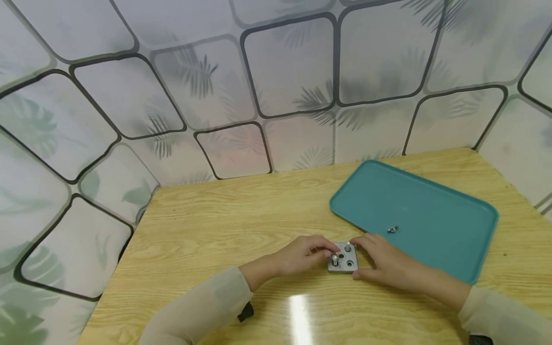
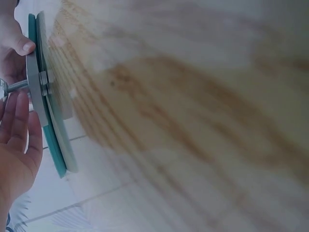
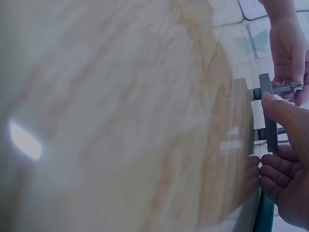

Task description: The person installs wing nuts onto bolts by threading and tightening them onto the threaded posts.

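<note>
A small square grey metal plate (image 1: 343, 270) with several holes lies near the table's front middle. Two bolts stand up through it; one bolt (image 1: 335, 260) is at its left corner, the other bolt (image 1: 348, 247) at its far edge. My left hand (image 1: 302, 255) has its thumb and fingers at the top of the left bolt, pinching around a small nut-like piece (image 3: 295, 87) on its end. My right hand (image 1: 388, 262) grips the plate between thumb and fingers at its right side. Hexagonal ends (image 2: 44, 83) show beneath the plate in the left wrist view.
A teal tray (image 1: 440, 225) stands behind and right of the plate, near my right forearm. On it lies a small metal part (image 1: 392, 229), possibly a wing nut. The wooden table (image 1: 224, 220) meets a patterned curtain (image 1: 293, 139) at the back.
</note>
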The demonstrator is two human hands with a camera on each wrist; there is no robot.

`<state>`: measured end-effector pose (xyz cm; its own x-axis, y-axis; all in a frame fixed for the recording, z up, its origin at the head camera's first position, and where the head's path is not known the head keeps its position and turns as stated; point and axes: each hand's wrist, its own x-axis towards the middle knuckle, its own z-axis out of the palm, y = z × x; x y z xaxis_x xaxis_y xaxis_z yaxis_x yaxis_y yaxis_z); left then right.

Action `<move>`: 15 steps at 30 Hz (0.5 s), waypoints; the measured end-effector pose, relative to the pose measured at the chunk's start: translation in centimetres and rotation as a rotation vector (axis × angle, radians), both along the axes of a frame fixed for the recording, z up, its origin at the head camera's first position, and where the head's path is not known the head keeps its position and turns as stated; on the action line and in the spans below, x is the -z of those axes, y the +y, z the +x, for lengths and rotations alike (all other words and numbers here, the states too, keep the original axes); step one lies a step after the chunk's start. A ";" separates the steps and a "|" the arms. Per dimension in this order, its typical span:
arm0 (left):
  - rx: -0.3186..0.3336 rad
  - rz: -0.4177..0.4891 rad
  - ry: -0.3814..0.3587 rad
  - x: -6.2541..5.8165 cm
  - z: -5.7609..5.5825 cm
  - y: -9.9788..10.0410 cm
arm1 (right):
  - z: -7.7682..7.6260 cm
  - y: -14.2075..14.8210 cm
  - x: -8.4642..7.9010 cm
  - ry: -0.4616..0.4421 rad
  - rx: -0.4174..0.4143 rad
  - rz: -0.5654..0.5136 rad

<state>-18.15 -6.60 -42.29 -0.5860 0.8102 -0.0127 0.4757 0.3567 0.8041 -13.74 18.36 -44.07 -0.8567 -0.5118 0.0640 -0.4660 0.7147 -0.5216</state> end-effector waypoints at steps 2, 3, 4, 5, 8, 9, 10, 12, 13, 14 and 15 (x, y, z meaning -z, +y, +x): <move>-0.041 0.000 -0.007 0.0 0.0 0.1 | 0.0 0.0 0.0 0.005 0.000 -0.003; -0.065 0.002 -0.008 0.1 0.0 0.1 | 0.1 0.0 0.0 0.009 0.000 -0.004; -0.088 0.008 -0.011 0.1 0.0 0.2 | 0.1 0.0 0.0 0.012 0.000 -0.005; -0.110 0.014 -0.015 0.1 0.0 0.2 | 0.1 0.0 0.0 0.016 0.001 -0.005; -0.151 0.032 -0.020 0.2 0.0 0.3 | 0.1 0.0 0.0 0.019 0.000 -0.004; -0.155 0.034 -0.022 0.3 0.0 0.3 | 0.1 0.0 0.1 0.018 -0.001 -0.003; -0.156 0.035 -0.024 0.3 0.0 0.2 | 0.1 0.0 0.1 0.018 -0.001 -0.003; -0.152 0.031 -0.027 0.2 0.0 0.2 | 0.1 0.0 0.1 0.012 0.005 -0.003; -0.150 0.029 -0.029 0.2 0.0 0.1 | 0.1 0.0 0.2 0.009 0.007 -0.005; -0.147 0.028 -0.032 0.2 0.0 0.1 | 0.1 0.0 0.2 0.008 0.006 -0.005; -0.142 0.027 -0.033 0.2 0.0 0.1 | 0.1 -0.1 0.3 0.006 0.006 -0.004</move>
